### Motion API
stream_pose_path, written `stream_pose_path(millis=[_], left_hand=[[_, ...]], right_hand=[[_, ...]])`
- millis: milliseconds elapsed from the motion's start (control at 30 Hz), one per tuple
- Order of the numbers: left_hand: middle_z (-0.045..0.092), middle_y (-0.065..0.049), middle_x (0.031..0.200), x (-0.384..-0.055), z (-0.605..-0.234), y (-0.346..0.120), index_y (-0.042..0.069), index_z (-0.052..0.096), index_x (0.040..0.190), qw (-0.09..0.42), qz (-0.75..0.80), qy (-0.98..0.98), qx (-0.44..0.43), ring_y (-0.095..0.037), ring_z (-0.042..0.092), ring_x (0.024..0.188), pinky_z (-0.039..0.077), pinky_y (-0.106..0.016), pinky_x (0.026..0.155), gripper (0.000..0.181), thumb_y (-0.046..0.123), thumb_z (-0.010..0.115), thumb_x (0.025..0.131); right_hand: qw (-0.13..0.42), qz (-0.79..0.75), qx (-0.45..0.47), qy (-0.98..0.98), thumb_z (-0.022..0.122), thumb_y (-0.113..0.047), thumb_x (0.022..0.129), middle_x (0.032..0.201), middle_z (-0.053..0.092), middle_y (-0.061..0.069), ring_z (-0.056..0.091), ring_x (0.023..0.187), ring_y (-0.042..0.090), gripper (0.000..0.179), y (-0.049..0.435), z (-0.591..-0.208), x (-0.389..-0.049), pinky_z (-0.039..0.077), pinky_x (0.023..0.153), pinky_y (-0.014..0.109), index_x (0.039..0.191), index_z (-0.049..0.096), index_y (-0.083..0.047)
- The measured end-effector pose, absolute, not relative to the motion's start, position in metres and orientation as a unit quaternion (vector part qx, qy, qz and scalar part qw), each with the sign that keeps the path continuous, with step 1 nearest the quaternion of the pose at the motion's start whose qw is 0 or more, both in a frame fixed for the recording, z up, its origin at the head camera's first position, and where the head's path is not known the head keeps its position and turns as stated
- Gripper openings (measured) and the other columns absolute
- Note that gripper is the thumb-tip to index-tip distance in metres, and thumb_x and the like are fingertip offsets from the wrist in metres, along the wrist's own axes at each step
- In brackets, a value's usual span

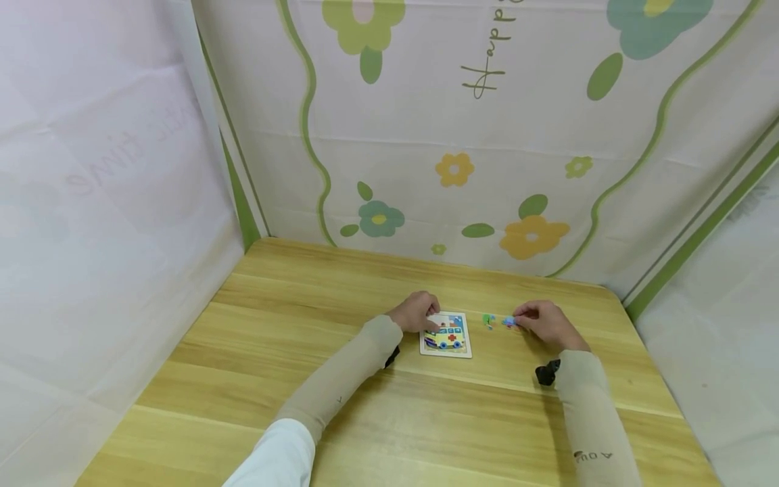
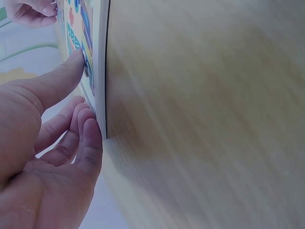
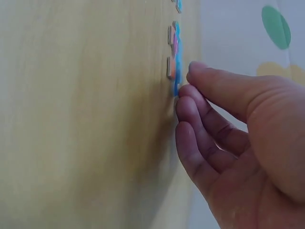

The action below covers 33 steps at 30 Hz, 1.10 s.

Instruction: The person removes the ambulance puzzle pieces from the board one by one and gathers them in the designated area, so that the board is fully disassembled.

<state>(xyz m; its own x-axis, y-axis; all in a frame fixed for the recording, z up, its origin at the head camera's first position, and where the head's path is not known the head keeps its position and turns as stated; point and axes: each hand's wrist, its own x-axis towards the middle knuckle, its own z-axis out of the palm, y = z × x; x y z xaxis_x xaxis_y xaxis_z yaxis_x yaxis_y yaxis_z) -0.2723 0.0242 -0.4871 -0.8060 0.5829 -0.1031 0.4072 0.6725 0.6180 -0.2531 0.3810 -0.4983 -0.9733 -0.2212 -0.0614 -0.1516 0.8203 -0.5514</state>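
A puzzle board (image 1: 453, 352) with a white border and a yellow ambulance picture lies flat on the wooden table. My left hand (image 1: 416, 312) grips its upper left corner in the head view. In the left wrist view, the thumb (image 2: 74, 67) presses on the picture while the other fingers curl at the board's edge. Right of the board, my right hand (image 1: 548, 322) pinches the end of a blue puzzle piece (image 1: 508, 321) with pink and orange parts. Its fingertips are right at the blue edge (image 3: 177, 71) in the right wrist view.
A small green and blue puzzle piece (image 1: 489, 320) lies between the board and my right hand. Wooden table (image 1: 402, 419) extends on both sides. A white curtain with printed flowers (image 1: 420, 128) hangs behind its far edge, with more white sheeting (image 1: 115, 223) at the sides.
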Motion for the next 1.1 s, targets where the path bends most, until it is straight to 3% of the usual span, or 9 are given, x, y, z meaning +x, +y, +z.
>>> stream_pose_path(millis=[200, 467, 633, 867, 1100], left_hand=[[0.067, -0.008, 0.115, -0.274, -0.489, 0.025, 0.001, 0.069, 0.125, 0.145, 0.292, 0.905, 0.274, -0.012, 0.053, 0.094, 0.050, -0.024, 0.087, 0.040, 0.019, 0.084, 0.092], [0.067, -0.007, 0.115, -0.276, -0.490, 0.025, 0.002, 0.069, 0.126, 0.145, 0.288, 0.906, 0.275, -0.011, 0.054, 0.095, 0.050, -0.023, 0.088, 0.041, 0.020, 0.084, 0.092], [0.068, -0.007, 0.117, -0.276, -0.492, 0.028, 0.002, 0.069, 0.125, 0.147, 0.287, 0.905, 0.277, -0.010, 0.055, 0.095, 0.051, -0.023, 0.088, 0.041, 0.020, 0.085, 0.092], [0.069, -0.008, 0.116, -0.275, -0.490, 0.028, 0.001, 0.070, 0.124, 0.146, 0.280, 0.907, 0.280, -0.011, 0.056, 0.095, 0.051, -0.024, 0.089, 0.040, 0.020, 0.084, 0.093], [0.069, -0.010, 0.118, -0.276, -0.489, 0.028, 0.000, 0.069, 0.124, 0.147, 0.282, 0.906, 0.281, -0.012, 0.056, 0.096, 0.051, -0.026, 0.090, 0.040, 0.020, 0.084, 0.093]], right_hand=[[0.082, -0.301, -0.108, 0.944, 0.071, -0.016, 0.103, 0.110, 0.077, 0.015, 0.071, 0.094, 0.019, 0.024, 0.357, -0.484, -0.256, 0.059, 0.080, 0.034, 0.120, 0.074, 0.001], [0.106, -0.287, -0.154, 0.940, 0.073, -0.013, 0.101, 0.114, 0.075, 0.014, 0.071, 0.102, 0.024, 0.027, 0.310, -0.471, -0.261, 0.061, 0.088, 0.040, 0.123, 0.072, 0.003], [0.113, -0.268, -0.186, 0.938, 0.076, -0.011, 0.098, 0.108, 0.076, 0.011, 0.071, 0.097, 0.020, 0.024, 0.289, -0.472, -0.265, 0.061, 0.087, 0.041, 0.117, 0.074, 0.001], [0.138, -0.248, -0.232, 0.930, 0.078, -0.006, 0.095, 0.098, 0.075, 0.006, 0.065, 0.085, 0.012, 0.015, 0.265, -0.479, -0.268, 0.058, 0.079, 0.031, 0.109, 0.076, -0.002], [0.138, -0.211, -0.254, 0.934, 0.078, -0.003, 0.095, 0.096, 0.072, 0.005, 0.057, 0.081, 0.014, 0.012, 0.257, -0.475, -0.269, 0.052, 0.076, 0.030, 0.107, 0.077, -0.002]])
